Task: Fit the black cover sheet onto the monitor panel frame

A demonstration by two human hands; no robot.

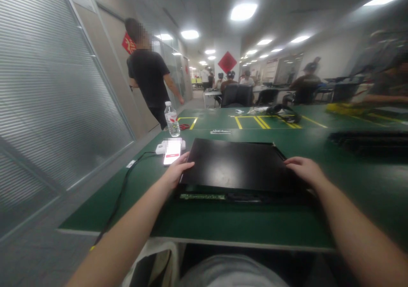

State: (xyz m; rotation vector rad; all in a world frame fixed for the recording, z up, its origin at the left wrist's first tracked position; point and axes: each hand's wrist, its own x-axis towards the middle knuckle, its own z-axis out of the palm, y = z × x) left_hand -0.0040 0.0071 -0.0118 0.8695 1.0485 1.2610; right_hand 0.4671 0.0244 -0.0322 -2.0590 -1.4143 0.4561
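Observation:
A thin black display panel (232, 166) is in front of me, tilted a little over a second dark flat piece whose edge shows at the right. Along the near side a green circuit board strip (202, 197) sticks out. My left hand (178, 168) grips the panel's left edge, thumb on top and the other fingers mostly hidden. At the right edge my right hand (304, 170) is closed with its fingertips at the panel's corner side; its lower fingers are out of sight.
On the green table (255, 227), a lit phone (172, 152) lies by a white power strip (160, 148), with a water bottle (172, 121) behind. A black cable (123, 185) runs off the left edge. Dark stacked strips (366, 142) lie right. A person (148, 74) stands beyond.

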